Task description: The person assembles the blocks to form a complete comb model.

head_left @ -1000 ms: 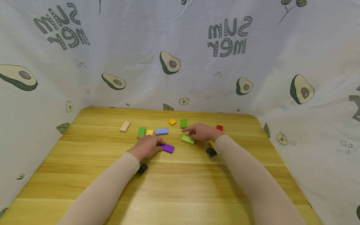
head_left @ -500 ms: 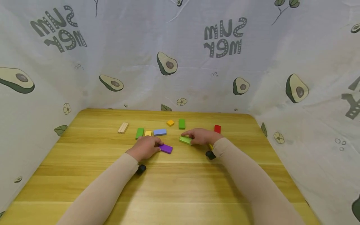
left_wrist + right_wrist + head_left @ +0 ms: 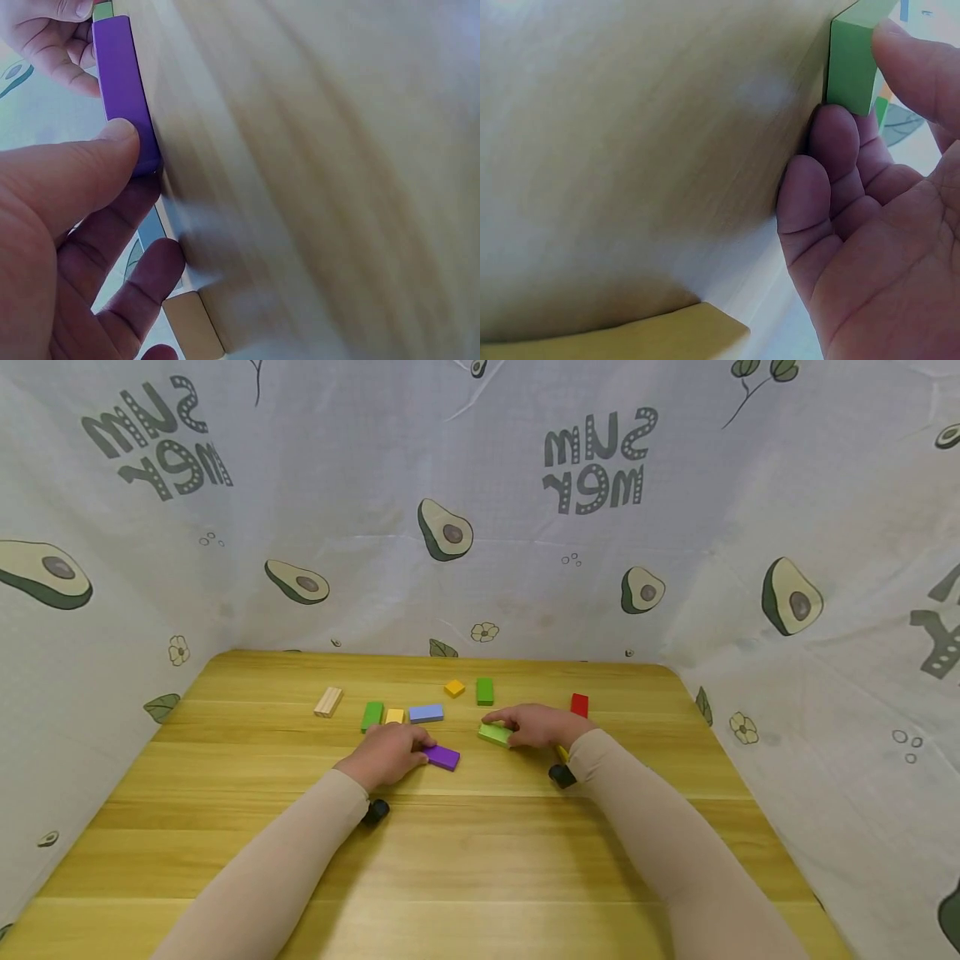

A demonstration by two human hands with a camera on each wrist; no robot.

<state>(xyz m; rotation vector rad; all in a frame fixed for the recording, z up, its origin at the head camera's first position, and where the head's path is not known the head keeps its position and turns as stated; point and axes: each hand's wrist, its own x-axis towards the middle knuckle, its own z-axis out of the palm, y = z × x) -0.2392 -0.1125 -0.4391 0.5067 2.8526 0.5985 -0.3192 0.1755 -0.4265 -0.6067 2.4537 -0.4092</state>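
My left hand (image 3: 384, 755) pinches the left end of a purple block (image 3: 445, 757) lying flat on the table. In the left wrist view the thumb lies over that purple block (image 3: 124, 71), with fingers at its near end. Opposite, my right hand (image 3: 542, 727) holds a light green block (image 3: 493, 735), its index finger stretched along the far side. The right wrist view has the thumb against one face of the green block (image 3: 851, 67) and fingertips at its lower end. The two held blocks are apart, the green one farther back.
Behind the hands lie a blue block (image 3: 426, 713), two green blocks (image 3: 372, 717), a pale yellow block (image 3: 395, 716), an orange block (image 3: 454, 688) and a wooden block (image 3: 328, 702). A red block (image 3: 580, 705) and a partly hidden yellow block (image 3: 562, 752) are near my right wrist.
My right index finger, lifted and pointing a second ago, has come down onto the light green block. The left hand keeps its grip on the purple block. The head view has shifted slightly.
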